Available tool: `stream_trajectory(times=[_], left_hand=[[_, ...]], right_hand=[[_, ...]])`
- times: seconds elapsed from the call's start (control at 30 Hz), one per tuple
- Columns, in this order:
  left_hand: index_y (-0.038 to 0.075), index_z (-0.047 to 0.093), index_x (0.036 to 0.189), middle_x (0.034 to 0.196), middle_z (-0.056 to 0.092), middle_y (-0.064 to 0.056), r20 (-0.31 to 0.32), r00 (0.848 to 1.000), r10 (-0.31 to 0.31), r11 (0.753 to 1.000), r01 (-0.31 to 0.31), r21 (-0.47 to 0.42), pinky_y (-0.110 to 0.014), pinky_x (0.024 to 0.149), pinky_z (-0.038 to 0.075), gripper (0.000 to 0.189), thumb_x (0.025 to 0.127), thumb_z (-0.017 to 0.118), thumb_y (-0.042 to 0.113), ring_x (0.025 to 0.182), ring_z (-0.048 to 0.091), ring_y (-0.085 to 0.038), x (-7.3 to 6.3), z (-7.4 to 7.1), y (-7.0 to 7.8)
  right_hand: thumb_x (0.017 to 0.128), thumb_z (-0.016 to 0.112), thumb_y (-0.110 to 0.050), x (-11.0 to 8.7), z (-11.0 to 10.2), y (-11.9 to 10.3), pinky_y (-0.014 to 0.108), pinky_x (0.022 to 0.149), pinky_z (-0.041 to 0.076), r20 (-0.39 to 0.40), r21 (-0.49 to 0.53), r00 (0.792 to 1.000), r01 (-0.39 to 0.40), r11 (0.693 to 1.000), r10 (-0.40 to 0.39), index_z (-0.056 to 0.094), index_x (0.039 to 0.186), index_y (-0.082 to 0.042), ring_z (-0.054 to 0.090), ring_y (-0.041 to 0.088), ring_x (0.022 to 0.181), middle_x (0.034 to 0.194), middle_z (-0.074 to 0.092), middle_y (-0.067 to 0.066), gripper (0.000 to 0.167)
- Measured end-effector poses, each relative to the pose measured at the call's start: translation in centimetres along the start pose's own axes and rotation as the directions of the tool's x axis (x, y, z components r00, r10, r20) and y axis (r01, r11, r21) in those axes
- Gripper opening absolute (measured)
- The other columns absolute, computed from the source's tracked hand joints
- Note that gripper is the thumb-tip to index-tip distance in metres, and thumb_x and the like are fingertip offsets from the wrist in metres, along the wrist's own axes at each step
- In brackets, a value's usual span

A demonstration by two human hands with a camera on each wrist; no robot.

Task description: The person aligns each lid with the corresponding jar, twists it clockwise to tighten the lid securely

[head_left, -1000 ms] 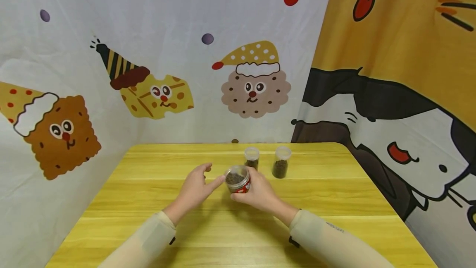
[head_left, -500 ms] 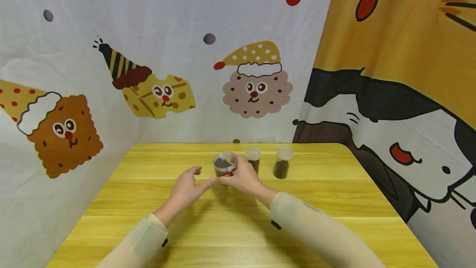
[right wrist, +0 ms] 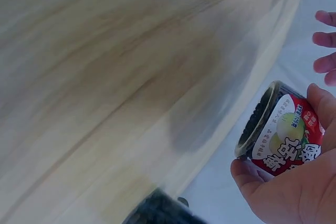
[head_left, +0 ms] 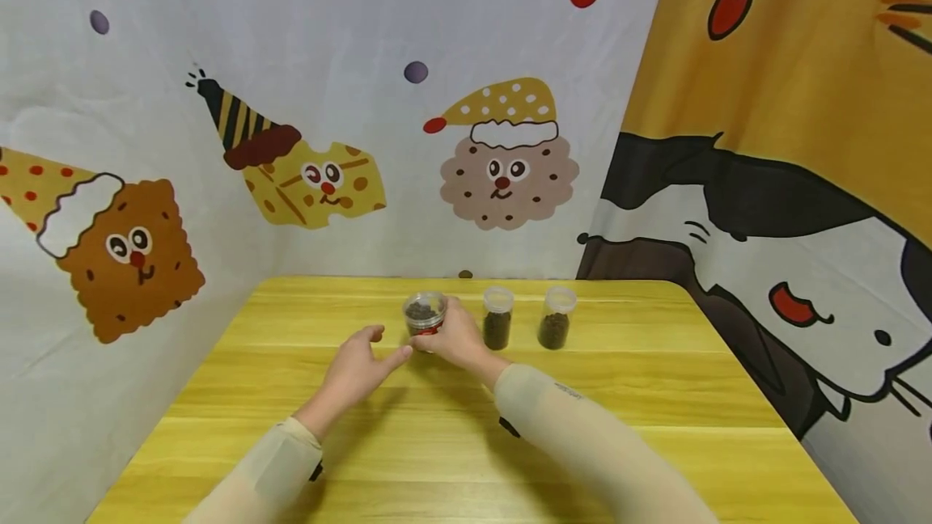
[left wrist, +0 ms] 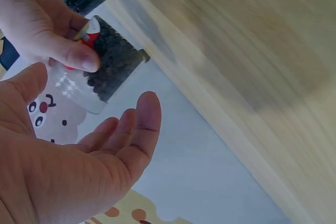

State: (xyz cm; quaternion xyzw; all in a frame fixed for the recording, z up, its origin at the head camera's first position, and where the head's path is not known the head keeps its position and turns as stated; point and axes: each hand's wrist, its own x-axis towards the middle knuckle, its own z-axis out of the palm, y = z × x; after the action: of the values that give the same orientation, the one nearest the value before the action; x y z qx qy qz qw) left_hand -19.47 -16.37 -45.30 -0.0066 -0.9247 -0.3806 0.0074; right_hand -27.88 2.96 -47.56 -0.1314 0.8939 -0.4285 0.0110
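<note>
My right hand [head_left: 459,338] grips a clear jar [head_left: 421,314] of dark, coarse grains from its right side. In the right wrist view, fingers and thumb curl round the jar's red printed label [right wrist: 294,135]. Whether the jar's base touches the table cannot be told. Just left of the jar is my left hand [head_left: 357,366], its fingers relaxed and holding nothing. The left wrist view shows a gap between this hand [left wrist: 79,166] and the jar [left wrist: 113,56]. Two slimmer clear jars [head_left: 497,330] [head_left: 555,330], part-filled with similar dark grains, stand upright to the right.
A yellow wood-grain table [head_left: 582,427] lies under both hands. Its far edge meets a white cartoon-printed cloth [head_left: 349,39], and an orange one with a black-and-white figure [head_left: 786,265] hangs at the right.
My right hand has carried the gripped jar left and farther back, away from the two slimmer jars, uncovering the nearer one. My left hand has shifted slightly left and stays off the jar.
</note>
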Motion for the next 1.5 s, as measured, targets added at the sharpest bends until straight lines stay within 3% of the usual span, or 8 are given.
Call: stream_trajectory(times=[0.4,0.73,1.17,1.33,1.5], left_hand=[[-0.007,0.044,0.157,0.155,0.055,-0.029,0.016,0.999,-0.035,0.999,0.035,0.0,-0.061,0.105,0.056,0.085,0.102,0.069,0.053,0.132,0.062,-0.048,-0.5,-0.8,-0.4],[-0.007,0.045,0.157,0.155,0.055,-0.029,0.035,0.999,-0.042,0.999,0.042,-0.012,-0.061,0.107,0.055,0.09,0.101,0.068,0.059,0.135,0.06,-0.05,-0.5,-0.5,-0.5],[-0.008,0.046,0.155,0.152,0.057,-0.03,0.031,0.999,-0.023,1.0,0.023,0.005,-0.06,0.104,0.057,0.084,0.102,0.069,0.052,0.132,0.062,-0.05,-0.2,-0.5,-0.7],[-0.008,0.046,0.156,0.153,0.057,-0.029,0.04,0.999,-0.024,1.0,0.024,0.003,-0.06,0.107,0.055,0.086,0.102,0.069,0.054,0.135,0.06,-0.049,-0.3,-0.7,-0.5],[-0.007,0.044,0.157,0.155,0.054,-0.03,0.057,0.998,-0.038,0.999,0.039,-0.019,-0.061,0.108,0.055,0.089,0.101,0.068,0.057,0.136,0.059,-0.05,-0.5,-0.8,-0.8]], right_hand=[[0.085,0.093,-0.035,1.5,1.6,-0.2,0.053,0.111,0.054,-0.019,0.023,1.0,-0.012,1.0,0.012,0.037,0.16,-0.001,0.063,0.037,0.134,0.148,0.059,0.024,0.1],[0.086,0.093,-0.032,2.1,2.3,0.4,0.051,0.11,0.055,-0.033,0.051,0.995,-0.093,0.994,0.095,0.035,0.159,-0.002,0.064,0.037,0.132,0.145,0.061,0.021,0.098],[0.082,0.096,-0.031,2.7,2.9,1.2,0.05,0.115,0.052,-0.016,0.044,0.996,-0.092,0.995,0.093,0.031,0.161,0.0,0.061,0.037,0.138,0.15,0.058,0.024,0.107],[0.082,0.096,-0.032,2.9,2.9,1.2,0.05,0.115,0.053,0.007,0.037,0.993,-0.118,0.992,0.118,0.031,0.161,0.0,0.061,0.037,0.138,0.149,0.059,0.023,0.106],[0.082,0.096,-0.031,2.2,2.8,1.2,0.051,0.115,0.052,0.007,0.043,0.996,-0.091,0.995,0.091,0.033,0.158,0.003,0.06,0.038,0.136,0.146,0.058,0.023,0.105]])
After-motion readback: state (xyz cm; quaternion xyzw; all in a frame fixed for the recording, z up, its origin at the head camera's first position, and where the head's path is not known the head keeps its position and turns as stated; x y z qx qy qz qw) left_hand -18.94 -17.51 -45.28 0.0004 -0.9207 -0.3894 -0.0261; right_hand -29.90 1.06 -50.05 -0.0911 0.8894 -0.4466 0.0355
